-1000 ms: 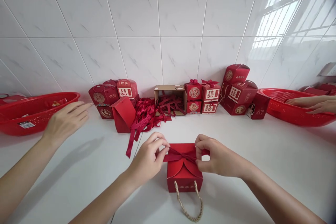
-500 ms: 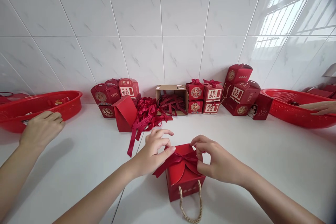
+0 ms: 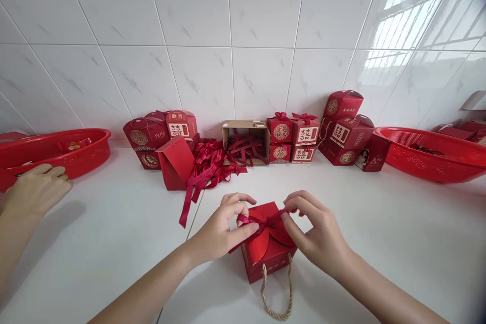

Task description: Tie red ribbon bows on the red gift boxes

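A small red gift box with a beige rope handle stands on the white counter in front of me. A red ribbon lies across its scalloped lid. My left hand pinches the ribbon's left part with thumb and fingers closed. My right hand pinches the ribbon's right end just above the lid. Both hands touch the top of the box.
Another person's hand rests at the left by a red basket. A second red basket stands at the right. Finished red boxes, loose ribbons and a cardboard box line the tiled wall.
My hands shifted along the ribbon and the box turned slightly. The other person's hand at the left drew back. The hands over the right basket have left the view.
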Demonstrator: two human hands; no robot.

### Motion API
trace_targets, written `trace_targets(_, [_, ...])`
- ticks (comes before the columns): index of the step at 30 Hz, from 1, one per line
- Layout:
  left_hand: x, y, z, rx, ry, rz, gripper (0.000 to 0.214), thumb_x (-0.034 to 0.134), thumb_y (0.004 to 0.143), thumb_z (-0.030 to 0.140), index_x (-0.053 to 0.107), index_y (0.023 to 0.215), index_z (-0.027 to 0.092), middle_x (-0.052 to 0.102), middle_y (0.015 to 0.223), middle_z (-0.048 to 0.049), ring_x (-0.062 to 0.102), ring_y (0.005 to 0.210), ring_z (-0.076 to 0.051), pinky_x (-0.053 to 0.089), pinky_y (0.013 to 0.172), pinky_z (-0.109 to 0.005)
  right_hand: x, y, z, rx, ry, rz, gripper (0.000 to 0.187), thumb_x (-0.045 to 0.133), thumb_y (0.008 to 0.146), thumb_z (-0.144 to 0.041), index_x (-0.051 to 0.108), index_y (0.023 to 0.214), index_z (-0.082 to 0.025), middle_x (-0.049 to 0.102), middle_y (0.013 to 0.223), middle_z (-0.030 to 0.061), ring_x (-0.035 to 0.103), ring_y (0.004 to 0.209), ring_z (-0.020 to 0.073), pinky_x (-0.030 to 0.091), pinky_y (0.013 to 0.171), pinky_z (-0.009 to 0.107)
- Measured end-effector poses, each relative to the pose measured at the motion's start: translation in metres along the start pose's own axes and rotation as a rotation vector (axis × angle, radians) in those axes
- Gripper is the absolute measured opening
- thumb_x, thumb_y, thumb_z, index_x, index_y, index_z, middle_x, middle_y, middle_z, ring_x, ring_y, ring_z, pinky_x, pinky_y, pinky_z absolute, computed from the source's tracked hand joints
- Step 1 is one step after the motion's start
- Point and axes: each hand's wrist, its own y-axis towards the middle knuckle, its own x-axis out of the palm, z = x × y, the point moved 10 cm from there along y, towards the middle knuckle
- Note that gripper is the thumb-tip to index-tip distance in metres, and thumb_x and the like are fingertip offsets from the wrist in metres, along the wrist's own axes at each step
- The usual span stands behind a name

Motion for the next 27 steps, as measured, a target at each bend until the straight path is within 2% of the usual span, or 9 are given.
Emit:
trace_targets(4, [0.001,0.005,-0.003,-0.03,-0.079,0.028,0.031,0.063,0.079,0.033,0.043,0.059,0.02,0.06,0.113,-0.0068,0.052,0.11,-0.025,0.041,0.097,-0.041,-0.002,-0.003,0.007,-0.009,-0.072,0.094,0.009,0.052,0.083,-0.018,0.055,0.075,-0.02,0.054,0.11,0.0102,0.053,0.1,0.0244,0.05,0.077,0.039])
trace_targets(7, [0.0,0.006,-0.01,-0.085,-0.145,0.039,0.036,0.06,0.081,0.039,0.047,0.055,0.018,0.061,0.107,-0.0071,0.059,0.093,-0.02,0.047,0.083,-0.033,-0.002,-0.006,0.006,-0.079,-0.129,0.1,0.012,0.055,0.077,-0.015,0.052,0.067,-0.02,0.057,0.108,0.0086,0.052,0.1,0.0256,0.05,0.073,0.039])
trace_targets(9, [-0.002,0.006,-0.014,-0.098,-0.155,0.069,0.039,0.06,0.082,0.04,0.045,0.053,0.017,0.062,0.104,-0.0065,0.06,0.087,-0.018,0.047,0.076,-0.03,-0.002,-0.008,0.005,-0.109,-0.147,0.085,0.013,0.055,0.076,-0.013,0.052,0.065,-0.019,0.058,0.107,0.0083,0.051,0.099,0.0256,0.051,0.072,0.039])
trace_targets(13, [-0.006,0.005,-0.017,-0.085,-0.119,0.105,0.038,0.06,0.082,0.036,0.046,0.053,0.017,0.064,0.1,-0.0051,0.06,0.085,-0.017,0.045,0.075,-0.028,-0.001,-0.012,0.002,-0.125,-0.152,0.05,0.015,0.055,0.076,-0.011,0.051,0.064,-0.019,0.059,0.108,0.0083,0.051,0.102,0.026,0.053,0.073,0.041])
trace_targets(18, [-0.008,0.004,-0.014,-0.045,-0.046,0.091,0.033,0.061,0.082,0.03,0.05,0.053,0.017,0.065,0.098,-0.004,0.059,0.081,-0.016,0.044,0.072,-0.027,0.001,-0.014,0.001,-0.098,-0.148,0.0,0.016,0.056,0.076,-0.01,0.055,0.063,-0.02,0.06,0.112,0.0069,0.05,0.104,0.027,0.053,0.076,0.045])
trace_targets(22, [-0.008,0.006,-0.013,-0.02,-0.032,0.099,0.036,0.059,0.082,0.028,0.042,0.052,0.017,0.065,0.098,-0.0043,0.059,0.08,-0.016,0.044,0.073,-0.028,0.002,-0.016,0.011,-0.032,-0.142,-0.06,0.019,0.056,0.079,-0.014,0.056,0.062,-0.021,0.059,0.116,0.0066,0.05,0.108,0.0289,0.053,0.079,0.047])
trace_targets(24, [-0.007,0.006,-0.013,-0.011,-0.049,0.125,0.038,0.058,0.083,0.028,0.039,0.052,0.017,0.064,0.097,-0.0049,0.059,0.082,-0.016,0.044,0.075,-0.029,0.001,-0.019,0.019,0.013,-0.092,-0.082,0.017,0.055,0.084,-0.019,0.058,0.068,-0.022,0.058,0.118,0.0072,0.051,0.112,0.0279,0.053,0.083,0.047])
trace_targets(26, [-0.003,0.005,-0.016,-0.033,-0.066,0.164,0.034,0.059,0.083,0.03,0.042,0.056,0.018,0.063,0.096,-0.0055,0.058,0.08,-0.016,0.044,0.073,-0.03,0.006,-0.023,0.022,0.031,0.02,-0.158,0.011,0.06,0.085,-0.031,0.062,0.093,-0.025,0.051,0.13,0.0087,0.048,0.12,0.0274,0.051,0.092,0.046])
trace_targets(27, [0.0,0.003,-0.019,-0.053,-0.08,0.177,0.029,0.059,0.083,0.032,0.047,0.061,0.018,0.063,0.094,-0.0056,0.057,0.078,-0.016,0.045,0.071,-0.03,0.012,-0.026,0.022,0.029,0.078,-0.226,0.036,0.066,0.081,-0.039,0.056,0.113,-0.026,0.043,0.14,0.0101,0.044,0.127,0.0282,0.049,0.096,0.046])
